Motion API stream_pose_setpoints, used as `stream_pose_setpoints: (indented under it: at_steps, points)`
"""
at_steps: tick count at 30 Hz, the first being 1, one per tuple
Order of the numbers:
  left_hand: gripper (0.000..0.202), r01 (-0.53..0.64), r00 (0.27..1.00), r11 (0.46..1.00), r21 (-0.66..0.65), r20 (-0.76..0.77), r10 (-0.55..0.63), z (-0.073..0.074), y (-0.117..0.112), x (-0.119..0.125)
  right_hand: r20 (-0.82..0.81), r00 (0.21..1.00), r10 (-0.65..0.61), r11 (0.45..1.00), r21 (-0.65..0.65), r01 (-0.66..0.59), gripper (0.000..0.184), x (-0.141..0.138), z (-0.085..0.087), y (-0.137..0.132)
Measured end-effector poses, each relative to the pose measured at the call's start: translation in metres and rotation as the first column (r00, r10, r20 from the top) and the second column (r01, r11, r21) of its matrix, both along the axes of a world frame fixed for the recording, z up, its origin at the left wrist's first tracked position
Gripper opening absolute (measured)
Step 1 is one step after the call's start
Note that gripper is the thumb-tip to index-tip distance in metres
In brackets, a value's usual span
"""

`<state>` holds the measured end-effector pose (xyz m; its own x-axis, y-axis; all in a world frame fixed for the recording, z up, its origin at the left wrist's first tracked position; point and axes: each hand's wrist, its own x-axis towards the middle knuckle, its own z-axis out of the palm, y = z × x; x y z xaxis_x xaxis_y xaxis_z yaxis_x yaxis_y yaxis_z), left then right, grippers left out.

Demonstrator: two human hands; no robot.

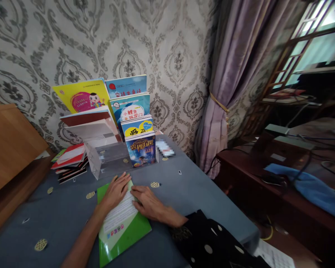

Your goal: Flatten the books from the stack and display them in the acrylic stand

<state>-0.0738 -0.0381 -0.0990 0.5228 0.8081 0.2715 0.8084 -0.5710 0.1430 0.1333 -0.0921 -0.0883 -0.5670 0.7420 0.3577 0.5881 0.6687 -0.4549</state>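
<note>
A green book with a white printed panel lies on the cloth-covered table, tilted slightly. My left hand rests flat on its upper part, fingers stretched out together toward the far edge. From the right, my right hand lies over the book's right edge, fingers extended across the cover and thumb apart. Neither hand is wrapped around anything. Just beyond them stands a clear book holder with several upright books, the nearest a dark blue book.
Red and black books lie stacked left of the holder. A pixelated item lies behind it at right. A wooden panel borders the table's left. Past the table's right edge are a curtain and a dark red cabinet with a blue cloth.
</note>
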Motion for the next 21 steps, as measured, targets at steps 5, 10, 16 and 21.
stream_pose_setpoints:
  at_steps: [5,10,16,21]
  points:
    - [0.043,-0.016,1.0,1.0,0.004,-0.002,0.016,0.0,-0.003,0.002,0.043,0.993,0.114,0.991,-0.078,-0.111,0.058,0.019,0.003,-0.017]
    - [0.043,-0.033,0.999,0.999,0.002,0.006,0.033,0.0,-0.004,0.003,0.035,0.962,0.271,0.949,-0.176,-0.261,0.083,0.042,0.005,-0.037]
    - [0.042,-0.041,0.999,0.999,-0.007,0.031,0.041,-0.003,-0.004,0.002,0.01,0.961,0.275,0.939,-0.218,-0.266,0.077,0.054,0.0,-0.05]
    - [0.042,-0.037,0.998,0.999,-0.022,0.041,0.038,-0.004,-0.005,0.001,-0.019,0.976,0.217,0.964,-0.154,-0.218,0.064,0.051,-0.01,-0.049]
